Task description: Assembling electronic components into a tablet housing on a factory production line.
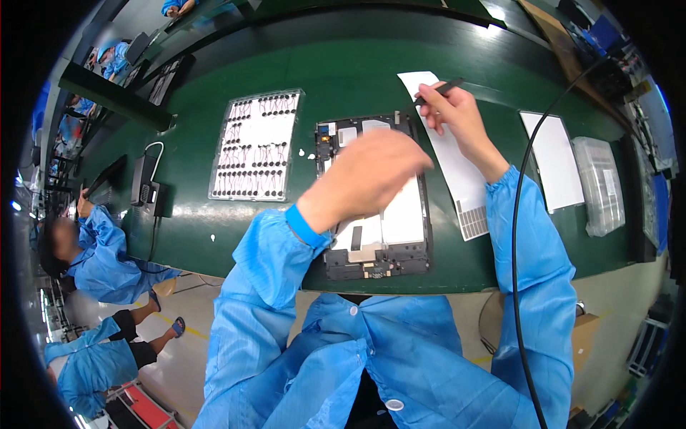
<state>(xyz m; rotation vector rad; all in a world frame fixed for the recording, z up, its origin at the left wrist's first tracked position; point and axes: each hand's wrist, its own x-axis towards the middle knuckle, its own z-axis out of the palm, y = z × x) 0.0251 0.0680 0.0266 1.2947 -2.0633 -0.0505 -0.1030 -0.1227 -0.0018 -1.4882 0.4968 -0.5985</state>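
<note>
An opened tablet (404,222) lies on the green bench in front of me, its inner boards and white battery area exposed. Above its middle is my left hand (375,171), smeared by motion, with a blue band at the wrist. Whether those fingers are apart or closed does not show, and the hand hides part of the tablet. My right hand (454,118) is closed around a slim black pen-like tool (450,86), held over the top part of a long white label sheet (450,168). Small grey labels fill that sheet's near end.
A clear tray (259,143) of small round black parts with wires lies to the left. Farther left stands a black device (145,179) with a cable. On the right are a white sheet (554,161) and a clear plastic box (599,186). A black cable (525,164) crosses the view.
</note>
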